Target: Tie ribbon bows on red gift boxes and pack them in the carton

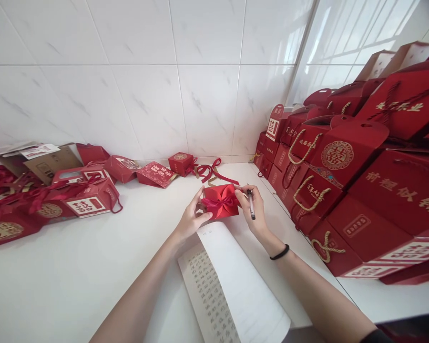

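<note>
Red it was, that box [219, 208]! Left hand [193, 216], half curled, held one side; right hand [259, 209] pinched the other, pen [251, 204] between its fingers.

Bow-tied box [222, 209] underside hidden, notebook [243, 281] btm cut off, writing [208, 286] illeg.

The red box [221, 212] that I view through the head camera has a closed top of curved, petal-like flaps [216, 192], crossed by a darker red ribbon [229, 201] tied in a bow at the centre. It is held with this face toward my camera, nearer the far edge of the table [143, 247] than the near one. The pen [251, 205], pale-barrelled with black ends, is held slanting just right of the box.
</note>
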Action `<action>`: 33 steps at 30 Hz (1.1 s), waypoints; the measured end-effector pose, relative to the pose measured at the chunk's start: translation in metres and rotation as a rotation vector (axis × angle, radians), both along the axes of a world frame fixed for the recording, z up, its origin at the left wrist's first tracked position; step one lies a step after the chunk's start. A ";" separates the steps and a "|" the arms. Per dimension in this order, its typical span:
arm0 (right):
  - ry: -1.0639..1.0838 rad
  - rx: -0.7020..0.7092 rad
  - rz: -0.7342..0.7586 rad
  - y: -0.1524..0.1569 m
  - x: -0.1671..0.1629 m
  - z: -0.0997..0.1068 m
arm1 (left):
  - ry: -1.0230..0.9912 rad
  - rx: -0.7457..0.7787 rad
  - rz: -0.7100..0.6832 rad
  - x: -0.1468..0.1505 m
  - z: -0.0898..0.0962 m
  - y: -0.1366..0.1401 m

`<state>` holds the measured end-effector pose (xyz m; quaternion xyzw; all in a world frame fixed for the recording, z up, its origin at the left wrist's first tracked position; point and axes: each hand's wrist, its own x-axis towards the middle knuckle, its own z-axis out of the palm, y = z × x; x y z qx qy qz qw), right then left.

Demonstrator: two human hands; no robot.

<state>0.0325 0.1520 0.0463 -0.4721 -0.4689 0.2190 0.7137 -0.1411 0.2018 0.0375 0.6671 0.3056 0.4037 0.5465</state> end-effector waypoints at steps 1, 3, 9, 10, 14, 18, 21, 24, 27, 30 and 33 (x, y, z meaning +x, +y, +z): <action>0.014 -0.001 -0.005 0.000 0.000 0.000 | -0.012 -0.003 0.033 0.000 0.001 0.000; 0.059 -0.018 0.001 0.001 0.001 -0.002 | -0.046 0.002 0.097 0.000 0.002 0.000; 0.134 -0.046 0.007 0.004 0.004 -0.004 | -0.138 -0.003 0.160 -0.001 0.000 0.004; 0.143 -0.048 0.011 0.004 0.004 -0.004 | -0.165 -0.027 0.157 -0.001 -0.001 0.005; 0.183 -0.063 0.016 0.005 0.005 -0.004 | -0.269 -0.128 0.107 -0.002 -0.002 0.008; 0.239 -0.051 0.017 0.004 0.009 -0.003 | -0.268 -0.170 0.066 -0.006 0.000 0.010; 0.266 -0.050 0.026 0.004 0.011 -0.003 | -0.224 -0.191 0.036 -0.010 0.000 0.013; 0.298 -0.054 0.037 0.004 0.012 -0.005 | -0.127 -0.145 0.039 -0.014 0.001 0.015; 0.301 -0.055 0.046 0.005 0.012 -0.007 | 0.018 -0.045 0.051 -0.018 0.006 0.014; 0.253 -0.055 0.043 0.006 0.009 -0.008 | 0.011 0.031 0.061 -0.017 0.011 0.009; 0.214 -0.055 0.067 0.008 0.002 -0.008 | -0.056 0.109 0.107 -0.012 0.012 0.003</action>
